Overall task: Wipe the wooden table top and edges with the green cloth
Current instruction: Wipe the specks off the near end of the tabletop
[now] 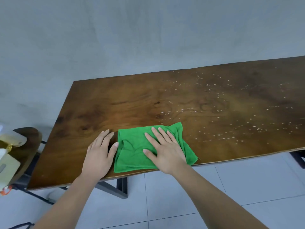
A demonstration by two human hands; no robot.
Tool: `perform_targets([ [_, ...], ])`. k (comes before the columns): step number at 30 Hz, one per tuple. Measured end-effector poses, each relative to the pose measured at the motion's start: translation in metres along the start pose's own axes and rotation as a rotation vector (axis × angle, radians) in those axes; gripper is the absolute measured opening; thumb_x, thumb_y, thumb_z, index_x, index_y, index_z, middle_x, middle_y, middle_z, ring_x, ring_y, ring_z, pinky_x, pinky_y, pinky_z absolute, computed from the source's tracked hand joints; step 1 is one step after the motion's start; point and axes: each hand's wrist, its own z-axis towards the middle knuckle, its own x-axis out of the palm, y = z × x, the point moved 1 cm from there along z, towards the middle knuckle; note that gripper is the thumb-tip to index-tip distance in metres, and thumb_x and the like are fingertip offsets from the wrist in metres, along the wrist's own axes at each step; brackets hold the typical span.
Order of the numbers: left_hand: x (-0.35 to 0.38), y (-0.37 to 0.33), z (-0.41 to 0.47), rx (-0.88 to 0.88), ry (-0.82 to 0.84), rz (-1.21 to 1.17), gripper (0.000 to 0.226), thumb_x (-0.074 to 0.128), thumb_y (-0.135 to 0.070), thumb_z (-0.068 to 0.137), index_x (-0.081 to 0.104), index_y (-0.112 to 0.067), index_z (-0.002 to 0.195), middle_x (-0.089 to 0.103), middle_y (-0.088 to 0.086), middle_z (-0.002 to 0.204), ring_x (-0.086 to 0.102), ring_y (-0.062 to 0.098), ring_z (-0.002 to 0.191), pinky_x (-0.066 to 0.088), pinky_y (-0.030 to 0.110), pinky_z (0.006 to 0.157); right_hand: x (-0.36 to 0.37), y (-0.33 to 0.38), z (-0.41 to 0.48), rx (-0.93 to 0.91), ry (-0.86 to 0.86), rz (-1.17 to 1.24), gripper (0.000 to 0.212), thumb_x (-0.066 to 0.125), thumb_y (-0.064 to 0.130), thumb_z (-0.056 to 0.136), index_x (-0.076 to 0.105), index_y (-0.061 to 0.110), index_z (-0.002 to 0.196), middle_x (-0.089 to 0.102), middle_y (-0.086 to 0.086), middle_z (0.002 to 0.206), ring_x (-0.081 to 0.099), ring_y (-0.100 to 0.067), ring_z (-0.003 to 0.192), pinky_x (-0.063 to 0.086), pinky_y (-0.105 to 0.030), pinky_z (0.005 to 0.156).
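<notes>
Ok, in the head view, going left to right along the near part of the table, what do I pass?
Side stool carrying pale containers → left hand flat on the wooden table → green cloth, with the right hand pressing flat on its right part → patch of white droplets.

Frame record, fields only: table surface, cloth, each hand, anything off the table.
wooden table top: dark grain, no specks on its left part
white specks: scattered over the right half
green cloth: loosely folded, lying at the near edge
right hand: flat on the cloth, fingers spread
left hand: flat on the wood, thumb at the cloth's left edge
pale containers: on a small wooden stand left of the table, too blurred to identify
</notes>
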Motion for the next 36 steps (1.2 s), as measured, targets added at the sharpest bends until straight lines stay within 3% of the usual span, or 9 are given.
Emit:
perform_targets([
  [11, 0.054, -0.136, 0.013, -0.069, -0.031, -0.009, 0.067, 0.033, -0.065, 0.111, 0.043, -0.030, 0.167, 0.035, -0.005, 0.178, 0.025, 0.020, 0.167, 0.024, 0.054, 0.134, -0.066, -0.241, -0.061, 0.142, -0.042, -0.037, 0.079, 0.002, 0.086, 0.104, -0.002, 0.050, 0.174, -0.011, 0.014, 0.183, -0.015, -0.011, 0.169, -0.005, -0.043, 0.137],
  [20, 0.070, -0.149, 0.017, -0.114, -0.021, 0.083, 0.087, 0.013, -0.083, 0.104, 0.040, -0.031, 0.168, 0.035, -0.004, 0.178, 0.031, 0.023, 0.165, 0.023, 0.053, 0.134, -0.105, -0.379, -0.102, 0.421, -0.092, -0.064, 0.088, -0.001, 0.090, 0.098, 0.002, 0.047, 0.175, -0.004, 0.011, 0.185, -0.006, -0.014, 0.170, -0.001, -0.044, 0.138],
  [28, 0.073, -0.148, 0.019, -0.114, -0.005, 0.100, 0.088, 0.010, -0.085, 0.104, 0.033, -0.032, 0.171, 0.030, -0.004, 0.180, 0.028, 0.025, 0.167, 0.020, 0.052, 0.135, -0.097, -0.352, -0.068, 0.732, -0.125, -0.051, 0.088, 0.002, 0.079, 0.102, 0.001, 0.032, 0.178, -0.006, -0.003, 0.186, -0.005, -0.029, 0.171, 0.000, -0.055, 0.137],
  [36, 0.074, -0.148, 0.019, -0.108, -0.014, 0.109, 0.084, 0.010, -0.081, 0.106, 0.034, -0.032, 0.171, 0.031, -0.004, 0.180, 0.026, 0.022, 0.167, 0.019, 0.050, 0.135, -0.073, -0.229, 0.009, 0.522, -0.029, -0.075, 0.087, -0.006, 0.075, 0.103, -0.012, 0.026, 0.175, -0.020, -0.010, 0.182, -0.015, -0.036, 0.170, -0.004, -0.059, 0.136],
])
